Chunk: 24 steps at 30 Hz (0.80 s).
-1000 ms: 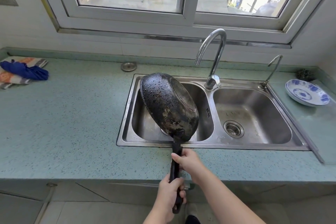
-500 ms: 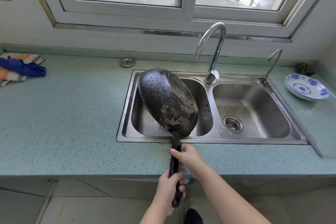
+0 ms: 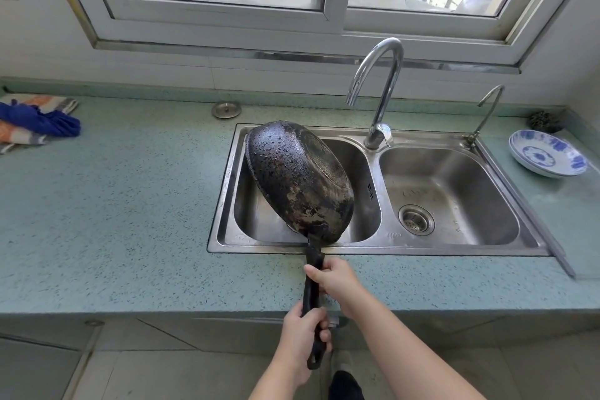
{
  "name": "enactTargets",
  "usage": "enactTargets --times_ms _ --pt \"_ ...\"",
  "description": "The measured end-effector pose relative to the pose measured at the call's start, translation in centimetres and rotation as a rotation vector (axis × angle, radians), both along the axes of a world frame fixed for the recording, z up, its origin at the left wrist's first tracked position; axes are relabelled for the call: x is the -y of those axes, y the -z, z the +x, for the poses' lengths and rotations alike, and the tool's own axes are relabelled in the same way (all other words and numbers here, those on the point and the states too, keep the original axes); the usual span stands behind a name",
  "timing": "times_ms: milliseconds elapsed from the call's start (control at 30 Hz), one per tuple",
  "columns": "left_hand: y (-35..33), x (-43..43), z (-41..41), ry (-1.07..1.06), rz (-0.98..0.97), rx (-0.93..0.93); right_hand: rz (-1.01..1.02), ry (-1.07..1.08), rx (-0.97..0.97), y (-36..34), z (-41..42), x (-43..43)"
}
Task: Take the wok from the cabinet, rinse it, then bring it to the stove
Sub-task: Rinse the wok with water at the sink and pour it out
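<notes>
Clearly the wok [image 3: 298, 179] is tilted on its edge over the left basin of the sink [image 3: 357, 251]. Its round dark underside faces the camera, and its long black handle [image 3: 312, 289] reaches back over the near edge of the table [image 3: 113, 211]. Whether the rim touches the basin I cannot tell. The right grip [image 3: 337, 279], a bare hand, is wrapped round the handle close to the bowl, and the left grip [image 3: 302, 331] is clamped round it nearer the tail end.

The bowl looks like stiff, thick metal, blackened, mottled with brownish patches and beaded with water drops. I judge it heavy and front-loaded, apt to twist if held far out by one hand. The wet shell seems slippery. The matte handle, probably plastic, is the sound place to hold, with one hand close to the bowl. The sink is brushed steel, and the table is speckled blue-green stone.
</notes>
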State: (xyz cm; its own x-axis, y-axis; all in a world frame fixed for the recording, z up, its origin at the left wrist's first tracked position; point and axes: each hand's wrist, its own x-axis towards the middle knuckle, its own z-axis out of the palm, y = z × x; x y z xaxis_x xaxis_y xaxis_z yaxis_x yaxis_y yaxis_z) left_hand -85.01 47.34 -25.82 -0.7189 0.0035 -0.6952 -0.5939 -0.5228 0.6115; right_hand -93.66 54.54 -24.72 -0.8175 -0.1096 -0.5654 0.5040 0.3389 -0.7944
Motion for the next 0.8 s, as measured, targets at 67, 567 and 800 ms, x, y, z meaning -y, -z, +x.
enactTargets --times_ms 67,567,800 --pt "-0.10 -0.01 0.02 0.001 -0.001 0.001 -0.019 0.005 0.004 -0.09 0.02 -0.01" --pt "-0.43 0.04 0.11 0.000 -0.015 -0.006 -0.014 0.005 0.004 -0.17 -0.03 0.10" --pt "-0.49 0.04 0.08 0.003 -0.020 -0.007 -0.004 -0.010 0.006 -0.20 -0.05 0.07"
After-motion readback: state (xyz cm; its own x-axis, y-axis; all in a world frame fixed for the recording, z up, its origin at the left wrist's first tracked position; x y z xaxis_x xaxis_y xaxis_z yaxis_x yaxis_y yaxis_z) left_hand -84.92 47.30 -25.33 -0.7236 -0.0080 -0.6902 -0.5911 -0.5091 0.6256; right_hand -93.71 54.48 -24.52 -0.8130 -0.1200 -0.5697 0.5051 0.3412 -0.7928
